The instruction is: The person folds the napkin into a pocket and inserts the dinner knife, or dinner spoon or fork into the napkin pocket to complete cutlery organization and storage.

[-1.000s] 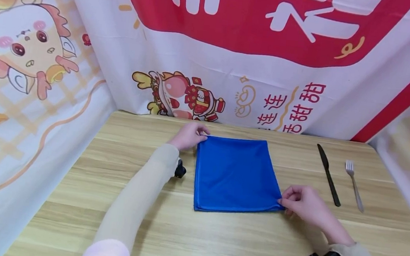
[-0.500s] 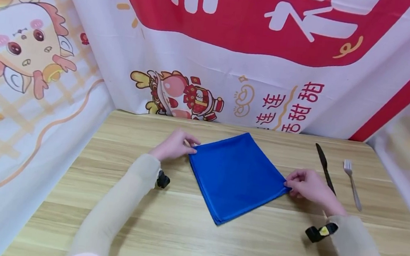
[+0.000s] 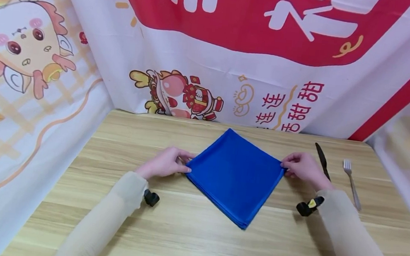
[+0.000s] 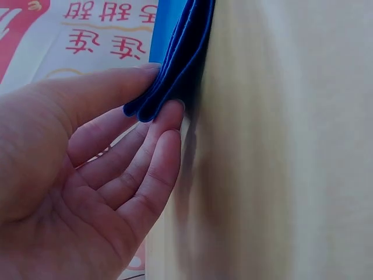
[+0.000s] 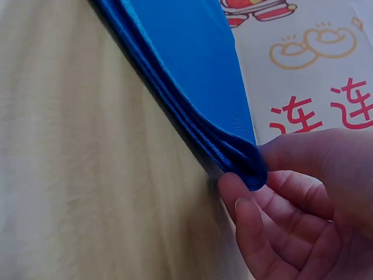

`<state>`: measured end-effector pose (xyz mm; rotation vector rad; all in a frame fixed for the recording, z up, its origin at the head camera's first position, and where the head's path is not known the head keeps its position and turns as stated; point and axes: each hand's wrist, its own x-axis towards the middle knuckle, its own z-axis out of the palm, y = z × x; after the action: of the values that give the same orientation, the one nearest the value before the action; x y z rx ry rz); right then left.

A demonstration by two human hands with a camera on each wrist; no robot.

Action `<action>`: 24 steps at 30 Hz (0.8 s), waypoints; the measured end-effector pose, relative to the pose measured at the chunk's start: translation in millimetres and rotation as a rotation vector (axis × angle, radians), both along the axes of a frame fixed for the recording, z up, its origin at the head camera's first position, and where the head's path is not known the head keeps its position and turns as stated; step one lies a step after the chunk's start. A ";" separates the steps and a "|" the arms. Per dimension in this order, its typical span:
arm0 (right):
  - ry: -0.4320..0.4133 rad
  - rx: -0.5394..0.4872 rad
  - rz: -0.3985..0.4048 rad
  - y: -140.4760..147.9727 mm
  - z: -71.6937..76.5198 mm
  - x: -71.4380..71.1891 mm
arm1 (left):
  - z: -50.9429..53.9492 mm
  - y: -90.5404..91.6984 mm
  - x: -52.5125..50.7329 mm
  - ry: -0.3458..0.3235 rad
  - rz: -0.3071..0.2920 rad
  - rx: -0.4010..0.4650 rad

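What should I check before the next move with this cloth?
1. Left hand has a corner of the cloth: ok, pinched.
2. Right hand has the opposite corner: ok, also pinched.
3. Cloth folded in layers: ok, stacked edges show in both wrist views.
4. Cloth square to the table: not ok, it is turned like a diamond in the head view.
5. Fork clear of the cloth: ok, they are apart.
6. Knife clear of the right hand: cannot tell, its lower end is hidden.
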<state>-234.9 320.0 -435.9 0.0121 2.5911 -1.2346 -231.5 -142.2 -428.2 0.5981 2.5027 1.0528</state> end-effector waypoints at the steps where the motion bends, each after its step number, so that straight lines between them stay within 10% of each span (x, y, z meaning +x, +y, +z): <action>1: 0.003 0.003 -0.001 -0.7 0.0 -3.0 | -0.5 -0.8 3.7 -0.004 -0.004 0.009; 24: 0.129 -0.168 -0.030 -44.0 -3.2 -56.5 | -2.6 7.8 65.4 -0.002 0.003 0.062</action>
<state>-291.3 276.0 -439.1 -0.0640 2.5934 -1.5072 -166.1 -134.4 -430.8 0.6106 2.4779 1.1354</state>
